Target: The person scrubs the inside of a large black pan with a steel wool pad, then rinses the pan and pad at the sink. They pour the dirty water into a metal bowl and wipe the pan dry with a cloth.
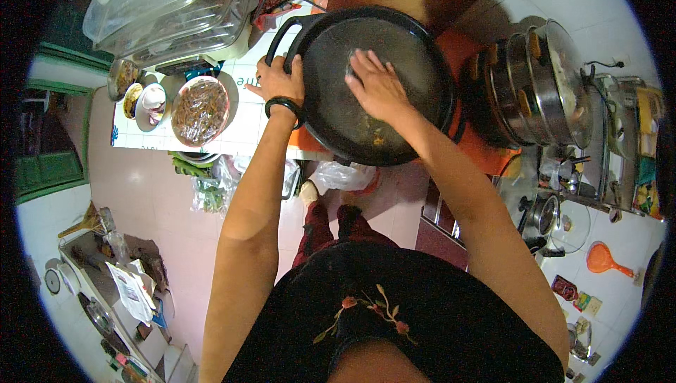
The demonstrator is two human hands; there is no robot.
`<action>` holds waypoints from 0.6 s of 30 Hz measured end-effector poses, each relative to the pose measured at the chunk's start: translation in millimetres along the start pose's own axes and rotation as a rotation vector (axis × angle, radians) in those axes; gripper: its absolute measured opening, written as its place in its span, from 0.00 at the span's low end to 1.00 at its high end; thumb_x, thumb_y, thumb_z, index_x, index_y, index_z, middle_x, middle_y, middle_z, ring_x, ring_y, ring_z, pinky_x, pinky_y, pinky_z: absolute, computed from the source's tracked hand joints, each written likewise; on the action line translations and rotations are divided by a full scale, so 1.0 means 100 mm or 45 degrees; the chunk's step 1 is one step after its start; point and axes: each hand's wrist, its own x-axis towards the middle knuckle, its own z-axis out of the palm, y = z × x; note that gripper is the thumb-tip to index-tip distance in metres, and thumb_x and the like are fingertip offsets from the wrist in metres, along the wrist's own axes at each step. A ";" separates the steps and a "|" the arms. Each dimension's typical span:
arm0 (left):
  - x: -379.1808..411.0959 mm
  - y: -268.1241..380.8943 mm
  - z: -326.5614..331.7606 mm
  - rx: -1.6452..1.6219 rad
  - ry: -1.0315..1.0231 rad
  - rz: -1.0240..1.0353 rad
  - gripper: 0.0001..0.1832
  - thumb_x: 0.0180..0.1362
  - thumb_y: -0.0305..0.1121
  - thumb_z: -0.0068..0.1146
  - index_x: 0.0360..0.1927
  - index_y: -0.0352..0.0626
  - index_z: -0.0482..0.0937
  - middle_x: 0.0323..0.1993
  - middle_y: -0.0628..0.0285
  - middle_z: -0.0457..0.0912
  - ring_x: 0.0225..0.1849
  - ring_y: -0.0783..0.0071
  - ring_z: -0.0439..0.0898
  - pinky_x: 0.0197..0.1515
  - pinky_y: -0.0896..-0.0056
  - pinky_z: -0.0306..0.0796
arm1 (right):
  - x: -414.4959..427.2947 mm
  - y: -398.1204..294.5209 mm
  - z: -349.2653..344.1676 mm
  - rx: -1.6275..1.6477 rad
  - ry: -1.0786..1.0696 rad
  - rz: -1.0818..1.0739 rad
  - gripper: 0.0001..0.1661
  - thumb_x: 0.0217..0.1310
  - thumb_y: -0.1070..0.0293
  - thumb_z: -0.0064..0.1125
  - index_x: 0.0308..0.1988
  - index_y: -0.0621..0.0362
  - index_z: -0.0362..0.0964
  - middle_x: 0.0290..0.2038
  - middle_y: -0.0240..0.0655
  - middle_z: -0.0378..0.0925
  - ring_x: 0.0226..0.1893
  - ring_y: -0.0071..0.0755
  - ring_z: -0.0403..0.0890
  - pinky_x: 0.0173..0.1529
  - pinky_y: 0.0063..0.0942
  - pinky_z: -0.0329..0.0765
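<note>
A large round black pan [348,124] lies in front of me at the top centre, with a loop handle at its upper left. My left hand [280,82], with a black bangle at the wrist, rests on the pan's left rim beside that handle, fingers spread. Over the pan's grey inner surface lies my right hand [377,84], palm down, with something small and pale showing at its fingertips; what it is, I cannot tell. A small yellowish patch [378,137] shows on the surface near the lower rim.
Left of the pan, a film-covered bowl of brown food [200,111] and smaller bowls [151,107] stand on a white patterned tabletop [243,129]. Clear plastic covers [174,29] are behind them. Stacked metal steamers [533,87] stand at the right. Plastic bags [346,174] are below the table edge.
</note>
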 end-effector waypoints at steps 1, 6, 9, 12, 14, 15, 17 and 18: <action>0.01 -0.01 0.01 0.011 0.004 0.002 0.26 0.58 0.56 0.46 0.46 0.46 0.80 0.58 0.49 0.65 0.59 0.49 0.67 0.64 0.29 0.35 | 0.04 0.00 -0.01 -0.004 0.002 0.028 0.33 0.65 0.50 0.41 0.61 0.60 0.58 0.68 0.41 0.51 0.69 0.45 0.49 0.68 0.52 0.48; 0.01 -0.05 0.02 0.031 0.035 -0.021 0.25 0.58 0.56 0.47 0.46 0.47 0.80 0.58 0.49 0.65 0.59 0.49 0.67 0.64 0.28 0.35 | -0.30 -0.15 0.08 0.059 -0.046 -0.059 0.34 0.64 0.51 0.42 0.62 0.61 0.57 0.67 0.41 0.52 0.68 0.47 0.49 0.68 0.53 0.48; 0.00 -0.05 0.04 0.029 0.048 0.001 0.25 0.58 0.56 0.47 0.46 0.47 0.80 0.58 0.49 0.65 0.59 0.49 0.67 0.64 0.28 0.35 | -0.46 -0.19 0.09 0.029 -0.017 -0.099 0.33 0.64 0.51 0.42 0.62 0.61 0.57 0.67 0.43 0.53 0.68 0.47 0.51 0.67 0.54 0.49; 0.01 -0.06 0.01 0.018 0.042 -0.001 0.25 0.58 0.56 0.47 0.46 0.47 0.79 0.58 0.49 0.66 0.59 0.49 0.67 0.63 0.27 0.35 | -0.16 -0.16 0.07 0.031 -0.006 -0.105 0.33 0.64 0.51 0.42 0.62 0.60 0.57 0.67 0.42 0.54 0.68 0.47 0.50 0.67 0.54 0.49; -0.01 -0.01 0.05 0.029 0.047 0.009 0.25 0.58 0.56 0.47 0.46 0.47 0.80 0.57 0.48 0.66 0.59 0.49 0.67 0.63 0.27 0.36 | 0.04 -0.06 0.07 0.000 0.027 -0.029 0.33 0.64 0.51 0.41 0.62 0.59 0.58 0.67 0.42 0.53 0.68 0.47 0.50 0.67 0.54 0.49; 0.00 0.00 0.06 0.038 0.052 0.012 0.26 0.58 0.56 0.47 0.46 0.47 0.80 0.57 0.48 0.66 0.59 0.49 0.67 0.63 0.27 0.36 | 0.12 -0.04 0.07 -0.013 0.042 0.004 0.33 0.64 0.51 0.41 0.62 0.59 0.58 0.67 0.41 0.53 0.68 0.47 0.50 0.67 0.54 0.49; 0.01 -0.04 0.06 0.041 0.037 0.014 0.26 0.58 0.57 0.46 0.45 0.47 0.80 0.56 0.47 0.66 0.59 0.48 0.67 0.62 0.26 0.38 | 0.12 -0.06 0.07 0.016 0.023 0.037 0.32 0.65 0.51 0.40 0.62 0.58 0.57 0.67 0.40 0.52 0.69 0.46 0.49 0.68 0.54 0.48; 0.00 -0.04 0.07 0.025 0.012 0.008 0.26 0.58 0.57 0.46 0.45 0.47 0.80 0.56 0.47 0.66 0.59 0.47 0.67 0.62 0.26 0.39 | 0.06 -0.06 0.09 0.013 0.035 0.039 0.32 0.65 0.51 0.40 0.62 0.58 0.57 0.68 0.39 0.52 0.69 0.46 0.49 0.68 0.54 0.48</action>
